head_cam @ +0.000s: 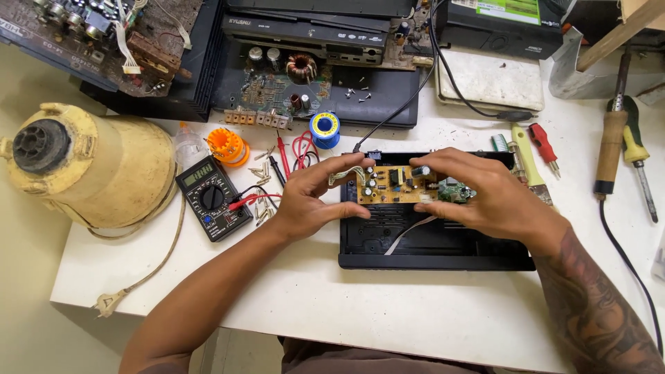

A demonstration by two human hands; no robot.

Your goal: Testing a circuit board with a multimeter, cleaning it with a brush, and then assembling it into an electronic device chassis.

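Pinching the light, stiff, fragile circuit board [397,185] by its edges, left hand [308,197] and right hand [478,194] close fingers on it above the black case [429,246].

Bright, even light fell from above; the white painted tabletop [388,305] was sharp, with soft short shadows and slight wide-angle bending at the edges.

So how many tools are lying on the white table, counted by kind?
Meters: 1, the black multimeter
Screwdrivers: 2, a small red one and a green-and-yellow one
Soldering irons: 1, with a wooden handle
Brushes: 1, the pale yellow brush
Solder spools: 1, blue
Total: 6

Both hands, left hand and right hand, hold the circuit board, which is not counted.
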